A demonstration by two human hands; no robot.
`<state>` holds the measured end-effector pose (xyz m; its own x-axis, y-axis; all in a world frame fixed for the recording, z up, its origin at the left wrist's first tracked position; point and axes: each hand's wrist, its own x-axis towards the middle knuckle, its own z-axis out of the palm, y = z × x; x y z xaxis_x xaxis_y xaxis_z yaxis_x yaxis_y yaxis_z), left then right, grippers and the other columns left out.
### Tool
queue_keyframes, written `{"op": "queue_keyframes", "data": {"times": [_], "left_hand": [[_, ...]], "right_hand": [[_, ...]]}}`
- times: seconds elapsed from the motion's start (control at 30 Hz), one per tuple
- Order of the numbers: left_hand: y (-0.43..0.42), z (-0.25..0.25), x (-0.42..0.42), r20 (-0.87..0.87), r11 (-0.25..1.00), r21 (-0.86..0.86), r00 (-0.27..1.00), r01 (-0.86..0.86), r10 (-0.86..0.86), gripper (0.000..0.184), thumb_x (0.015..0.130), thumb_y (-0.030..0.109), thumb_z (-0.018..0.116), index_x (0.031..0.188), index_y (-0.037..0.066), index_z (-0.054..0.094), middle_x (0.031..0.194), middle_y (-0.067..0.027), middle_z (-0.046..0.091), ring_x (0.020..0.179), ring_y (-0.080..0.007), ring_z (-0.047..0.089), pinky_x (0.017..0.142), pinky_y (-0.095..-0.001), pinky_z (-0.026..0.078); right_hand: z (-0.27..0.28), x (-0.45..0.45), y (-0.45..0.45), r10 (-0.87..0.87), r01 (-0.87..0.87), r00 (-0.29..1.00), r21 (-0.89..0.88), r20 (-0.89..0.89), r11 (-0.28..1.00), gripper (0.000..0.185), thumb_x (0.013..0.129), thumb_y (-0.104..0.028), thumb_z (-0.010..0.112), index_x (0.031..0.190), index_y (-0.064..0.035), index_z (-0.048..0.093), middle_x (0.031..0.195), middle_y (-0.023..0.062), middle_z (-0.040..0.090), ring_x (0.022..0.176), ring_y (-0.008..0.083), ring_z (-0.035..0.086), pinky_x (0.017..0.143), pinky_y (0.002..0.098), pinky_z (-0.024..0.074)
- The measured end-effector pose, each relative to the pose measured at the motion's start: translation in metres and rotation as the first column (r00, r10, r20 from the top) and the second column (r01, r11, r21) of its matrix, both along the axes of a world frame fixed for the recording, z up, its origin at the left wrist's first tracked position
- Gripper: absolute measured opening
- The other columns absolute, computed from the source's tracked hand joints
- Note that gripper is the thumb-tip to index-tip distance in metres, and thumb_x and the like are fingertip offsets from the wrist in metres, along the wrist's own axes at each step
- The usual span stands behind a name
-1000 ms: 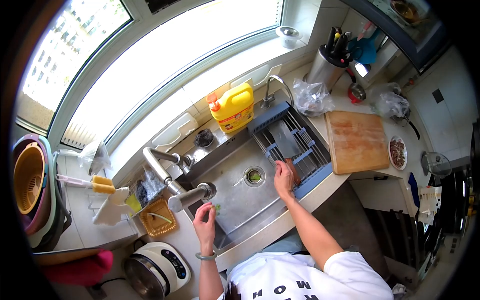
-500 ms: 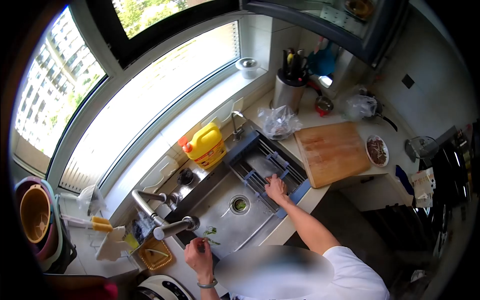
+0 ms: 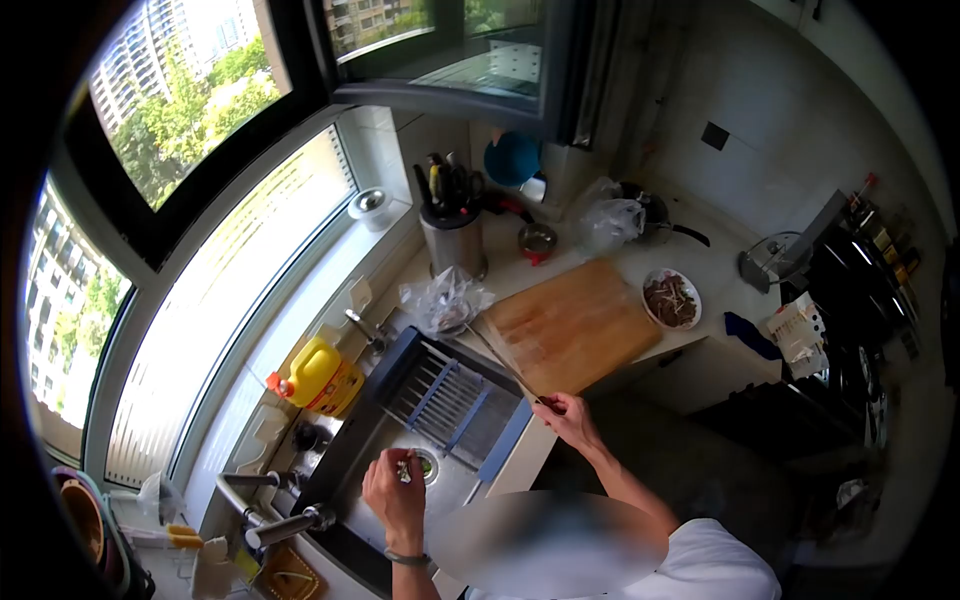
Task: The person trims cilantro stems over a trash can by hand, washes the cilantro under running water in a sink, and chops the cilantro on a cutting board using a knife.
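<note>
My left hand (image 3: 393,490) is closed above the near side of the sink (image 3: 365,490), its fingertips pinching green leafy vegetable scraps (image 3: 404,469). Closed as well, my right hand (image 3: 570,420) is at the counter's front edge, beside the near corner of the wooden cutting board (image 3: 575,325). A dark handle shows in its fingers, and a thin, blurred blade runs from it along the board's left edge, so it looks like a knife (image 3: 508,366). A blue-grey drying rack (image 3: 450,400) spans the sink's right part. More green bits lie in the drain (image 3: 428,466), partly hidden by my left hand.
A plate of sliced meat (image 3: 671,299) is right of the board. Behind are a plastic bag (image 3: 445,302), a knife block (image 3: 455,235) and a red-handled pot (image 3: 537,240). A yellow jug (image 3: 322,378) and the faucet (image 3: 280,525) line the window side.
My right hand has left the drying rack and moved to the board's near corner with the knife. My left hand has moved nearer the drain with the greens. The view has turned right.
</note>
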<state>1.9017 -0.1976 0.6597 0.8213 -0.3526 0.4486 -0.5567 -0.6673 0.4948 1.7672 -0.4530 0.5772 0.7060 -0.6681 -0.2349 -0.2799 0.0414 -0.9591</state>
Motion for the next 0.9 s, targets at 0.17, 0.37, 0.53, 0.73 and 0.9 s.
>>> {"op": "queue_keyframes", "data": {"times": [0.17, 0.37, 0.53, 0.73, 0.9], "left_hand": [[-0.182, 0.008, 0.004, 0.0, 0.945, -0.251, 0.976, 0.21, -0.217, 0.015, 0.075, 0.01, 0.073, 0.081, 0.009, 0.059, 0.07, -0.0046, 0.062, 0.065, -0.0221, 0.06, 0.06, -0.0345, 0.046], [-0.353, -0.058, -0.016, -0.407, 0.686, -0.728, 0.808, -0.004, -0.427, 0.015, 0.088, 0.013, 0.069, 0.09, 0.002, 0.059, 0.075, -0.0039, 0.063, 0.07, -0.0097, 0.059, 0.064, -0.0222, 0.047], [-0.365, -0.179, -0.022, -0.691, 0.782, -0.584, 0.638, -0.218, -0.339, 0.019, 0.088, 0.019, 0.068, 0.092, 0.002, 0.061, 0.074, -0.0028, 0.062, 0.066, -0.0108, 0.058, 0.061, -0.0245, 0.047], [-0.328, -0.187, -0.03, -0.614, 0.966, -0.259, 0.775, -0.022, -0.147, 0.017, 0.086, 0.012, 0.067, 0.095, -0.002, 0.067, 0.079, -0.0123, 0.067, 0.07, -0.0181, 0.063, 0.067, -0.0299, 0.05], [-0.321, -0.189, -0.024, -0.547, 0.967, -0.225, 0.806, 0.117, -0.225, 0.014, 0.084, 0.008, 0.065, 0.096, 0.001, 0.07, 0.084, -0.014, 0.067, 0.071, -0.0225, 0.065, 0.067, -0.0316, 0.051]], "right_hand": [[0.014, -0.042, -0.099, -0.199, 0.2, 0.978, -0.002, 0.061, 0.98, 0.03, 0.089, -0.029, 0.066, 0.083, -0.0002, 0.063, 0.064, -0.0002, 0.057, 0.057, 0.0054, 0.05, 0.052, 0.0228, 0.0387], [0.041, -0.081, -0.208, -0.288, 0.286, 0.947, 0.034, 0.141, 0.958, 0.034, 0.096, -0.031, 0.057, 0.079, -0.0019, 0.062, 0.059, -0.0011, 0.051, 0.05, 0.0046, 0.045, 0.046, 0.0233, 0.0343], [0.039, -0.09, -0.255, -0.194, 0.184, 0.98, 0.19, 0.033, 0.964, 0.036, 0.096, -0.032, 0.057, 0.078, -0.0014, 0.061, 0.06, -0.0008, 0.052, 0.049, 0.0046, 0.046, 0.043, 0.022, 0.0342], [-0.013, -0.085, -0.245, 0.062, -0.019, 0.991, 0.336, -0.119, 0.942, 0.041, 0.095, -0.037, 0.057, 0.07, -0.0049, 0.058, 0.056, -0.0003, 0.051, 0.046, 0.0058, 0.046, 0.042, 0.0223, 0.0344], [-0.039, -0.079, -0.227, 0.147, -0.106, 0.969, 0.201, -0.198, 0.974, 0.039, 0.095, -0.036, 0.058, 0.073, -0.0039, 0.062, 0.057, -0.0002, 0.054, 0.048, 0.0048, 0.048, 0.04, 0.0205, 0.0337]]}}
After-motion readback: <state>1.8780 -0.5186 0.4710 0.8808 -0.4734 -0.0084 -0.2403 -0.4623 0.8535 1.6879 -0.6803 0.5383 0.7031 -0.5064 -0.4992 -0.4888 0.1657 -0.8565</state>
